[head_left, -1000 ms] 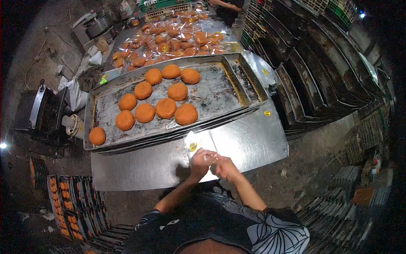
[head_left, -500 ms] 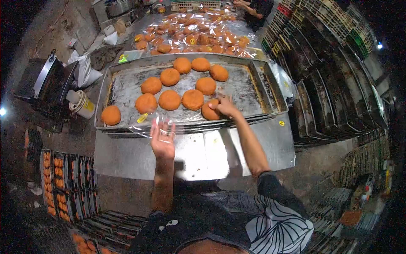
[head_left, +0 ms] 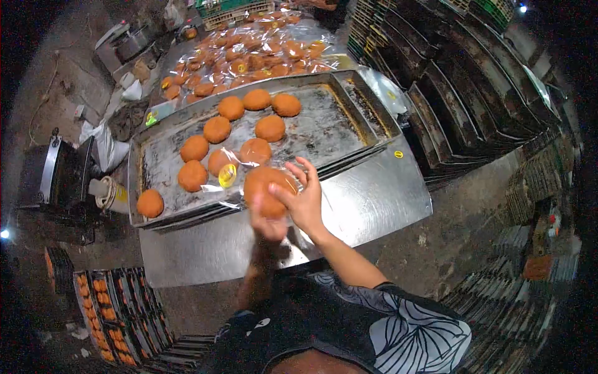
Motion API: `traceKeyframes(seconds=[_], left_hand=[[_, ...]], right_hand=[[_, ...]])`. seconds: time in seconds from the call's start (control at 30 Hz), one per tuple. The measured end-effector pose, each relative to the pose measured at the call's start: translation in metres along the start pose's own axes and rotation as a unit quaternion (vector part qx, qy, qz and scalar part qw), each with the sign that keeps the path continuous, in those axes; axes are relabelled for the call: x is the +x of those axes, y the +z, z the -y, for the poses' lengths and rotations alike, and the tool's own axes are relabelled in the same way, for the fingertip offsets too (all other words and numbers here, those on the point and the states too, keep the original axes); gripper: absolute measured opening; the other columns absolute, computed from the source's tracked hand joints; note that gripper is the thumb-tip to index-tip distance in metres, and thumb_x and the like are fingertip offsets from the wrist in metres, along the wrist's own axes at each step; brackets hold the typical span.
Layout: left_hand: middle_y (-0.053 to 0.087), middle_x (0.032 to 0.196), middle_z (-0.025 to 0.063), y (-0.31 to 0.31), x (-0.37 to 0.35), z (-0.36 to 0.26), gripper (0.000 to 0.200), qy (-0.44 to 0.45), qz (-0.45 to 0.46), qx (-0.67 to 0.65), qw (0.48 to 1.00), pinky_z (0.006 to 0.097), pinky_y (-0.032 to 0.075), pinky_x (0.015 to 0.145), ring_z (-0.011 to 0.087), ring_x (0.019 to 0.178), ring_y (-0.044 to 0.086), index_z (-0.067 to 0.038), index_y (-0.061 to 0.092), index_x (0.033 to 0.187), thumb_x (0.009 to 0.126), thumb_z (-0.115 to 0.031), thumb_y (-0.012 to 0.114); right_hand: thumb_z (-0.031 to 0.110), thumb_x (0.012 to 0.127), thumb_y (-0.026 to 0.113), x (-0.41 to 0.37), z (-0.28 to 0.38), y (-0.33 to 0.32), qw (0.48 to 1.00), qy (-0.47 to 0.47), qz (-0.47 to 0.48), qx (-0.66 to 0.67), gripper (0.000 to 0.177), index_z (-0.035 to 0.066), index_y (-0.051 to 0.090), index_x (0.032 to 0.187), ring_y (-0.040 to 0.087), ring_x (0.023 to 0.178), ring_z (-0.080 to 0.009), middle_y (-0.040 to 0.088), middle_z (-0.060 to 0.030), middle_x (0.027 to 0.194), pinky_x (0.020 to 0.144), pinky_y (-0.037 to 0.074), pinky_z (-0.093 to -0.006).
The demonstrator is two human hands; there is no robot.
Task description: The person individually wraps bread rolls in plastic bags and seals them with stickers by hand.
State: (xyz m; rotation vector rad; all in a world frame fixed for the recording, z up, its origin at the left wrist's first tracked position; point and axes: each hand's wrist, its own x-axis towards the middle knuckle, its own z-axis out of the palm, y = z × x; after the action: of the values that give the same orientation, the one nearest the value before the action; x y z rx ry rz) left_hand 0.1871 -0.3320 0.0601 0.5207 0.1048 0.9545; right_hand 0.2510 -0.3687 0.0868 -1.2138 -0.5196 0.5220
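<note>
A round orange-brown bun (head_left: 265, 187) hangs over the tray's front edge between my two hands. Clear plastic is around it, and a clear plastic bag (head_left: 228, 176) with a yellow label extends to its left. My left hand (head_left: 271, 225), slightly blurred, cups the bun from below. With thumb and fingers my right hand (head_left: 305, 202) grips the bun's right side, its index finger raised. Behind them several loose buns (head_left: 270, 128) lie in the worn metal tray (head_left: 330, 134). One bun shows partly through the bag.
Bagged buns (head_left: 243, 53) are heaped beyond the tray. The tray rests on others on a metal table (head_left: 367, 193). Dark trays (head_left: 448, 118) stand stacked to the right; racks of buns (head_left: 103, 311) are low on the left. A white bucket (head_left: 112, 194) stands left.
My right hand has lifted a bun from the tray's front and brought it left to the bag at my left hand. Both hands now hold it. The view has turned slightly.
</note>
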Motion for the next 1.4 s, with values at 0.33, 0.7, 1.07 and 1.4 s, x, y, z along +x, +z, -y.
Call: traceKeyframes(seconds=[0.33, 0.7, 1.07, 1.4], left_hand=[[0.056, 0.085, 0.0122, -0.061, -0.057, 0.071, 0.016, -0.213, 0.225, 0.648, 0.696, 0.0345, 0.043, 0.071, 0.0261, 0.081, 0.054, -0.003, 0.057, 0.083, 0.07, -0.011, 0.061], [0.057, 0.097, 0.0118, -0.111, -0.045, 0.102, 0.033, -0.334, 0.067, 0.466, 0.817, 0.0303, 0.042, 0.08, 0.0193, 0.091, 0.053, -0.002, 0.052, 0.107, 0.085, -0.026, 0.048], [0.057, 0.065, 0.0072, -0.069, -0.058, 0.106, 0.025, -0.059, 0.215, 0.594, 0.773, 0.029, 0.045, 0.063, 0.0152, 0.063, 0.055, -0.002, 0.06, 0.087, 0.075, -0.024, 0.06], [0.054, 0.09, 0.0076, -0.031, -0.008, 0.025, 0.026, 0.085, 0.019, 0.494, 0.865, 0.0273, 0.043, 0.068, 0.0192, 0.08, 0.053, -0.001, 0.05, 0.101, 0.078, -0.011, 0.053]], right_hand=[[0.008, 0.074, 0.052, 0.136, 0.049, 0.001, 0.862, -0.141, 0.156, -0.461, 0.032, 0.002, 0.052, 0.106, 0.056, 0.087, -0.0331, 0.06, -0.0167, 0.088, 0.078, 0.044, -0.0344], [0.011, 0.077, 0.055, -0.048, -0.097, -0.178, 0.849, 0.09, 0.461, -0.243, 0.025, 0.006, 0.054, 0.101, 0.051, 0.097, -0.022, 0.055, -0.0101, 0.102, 0.083, 0.04, -0.0338], [0.014, 0.083, 0.048, -0.08, -0.055, -0.171, 0.861, 0.096, 0.129, -0.482, 0.016, -0.001, 0.048, 0.084, 0.055, 0.055, -0.034, 0.055, -0.0171, 0.063, 0.048, 0.044, -0.0373], [0.031, 0.087, 0.04, 0.022, 0.004, -0.023, 0.864, 0.203, -0.026, 0.46, 0.041, 0.005, 0.039, 0.118, 0.05, 0.093, -0.0189, 0.051, -0.0116, 0.105, 0.074, 0.045, -0.025]])
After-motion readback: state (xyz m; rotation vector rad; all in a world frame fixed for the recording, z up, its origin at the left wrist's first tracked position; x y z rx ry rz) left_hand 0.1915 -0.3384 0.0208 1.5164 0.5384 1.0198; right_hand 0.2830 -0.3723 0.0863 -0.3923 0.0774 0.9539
